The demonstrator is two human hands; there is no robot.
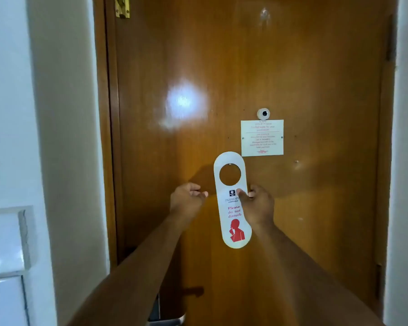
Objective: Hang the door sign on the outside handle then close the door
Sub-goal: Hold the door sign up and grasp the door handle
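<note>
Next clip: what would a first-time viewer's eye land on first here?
The white "Please do not disturb" door sign, held upright at centre frame by the right hand in front of the glossy wooden door. The left hand hovers open beside it. Above right sit a peephole and a printed notice.

A peephole above a printed notice; a brass latch, perhaps, top left
</note>
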